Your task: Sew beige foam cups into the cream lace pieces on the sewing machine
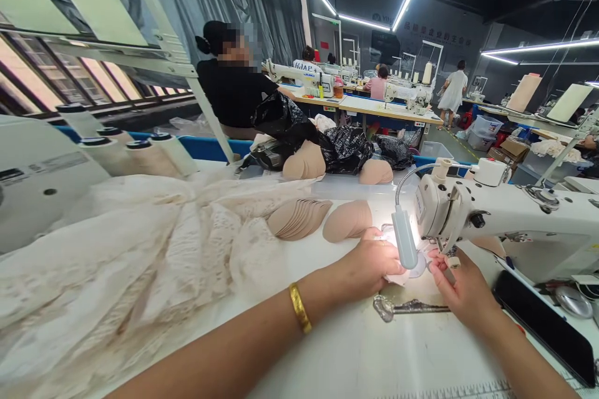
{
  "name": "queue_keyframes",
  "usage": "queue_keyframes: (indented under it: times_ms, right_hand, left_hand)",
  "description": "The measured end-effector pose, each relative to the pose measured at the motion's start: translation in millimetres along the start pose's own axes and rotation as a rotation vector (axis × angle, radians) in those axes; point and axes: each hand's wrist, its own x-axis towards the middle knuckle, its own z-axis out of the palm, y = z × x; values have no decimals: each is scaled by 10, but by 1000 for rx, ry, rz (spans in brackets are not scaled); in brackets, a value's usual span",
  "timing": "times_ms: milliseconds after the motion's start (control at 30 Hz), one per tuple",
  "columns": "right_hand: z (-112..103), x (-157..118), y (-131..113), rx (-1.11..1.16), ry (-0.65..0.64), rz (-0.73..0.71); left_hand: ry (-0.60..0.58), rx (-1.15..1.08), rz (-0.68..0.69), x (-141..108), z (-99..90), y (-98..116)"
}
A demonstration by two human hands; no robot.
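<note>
Beside the needle of a white sewing machine (505,209), my left hand (372,265) holds a small piece of white fabric (397,277), its fingers curled over the near edge. My right hand (461,287) is on the other side of the needle, with thumb and fingertips pinched at the fabric's right side. A grey lamp (405,240) on a bendy neck lights the spot and hides part of the fabric. Fanned stacks of beige oval pads (299,219) and more beige pads (349,221) lie left of my left hand.
White lace fabric (187,262) is heaped across the left of the table. A black phone (543,324) lies right of my right hand. Thread cones (154,159) stand at back left. Behind the table are black plastic bags (349,149) and a seated co-worker (234,90).
</note>
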Motion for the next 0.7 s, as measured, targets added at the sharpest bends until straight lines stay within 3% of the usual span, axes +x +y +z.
queue_keyframes:
  times_ms: [233,433,700]
  right_hand:
    - [17,-20,31,28,-23,38]
    - [-25,-16,-4,49,-38,-17]
    - [-104,-19,-121,46,-356,-194]
  left_hand:
    - [115,90,-7,-38,177,7]
    - [124,136,20,-82,136,118]
    - [123,99,95,-166,131,268]
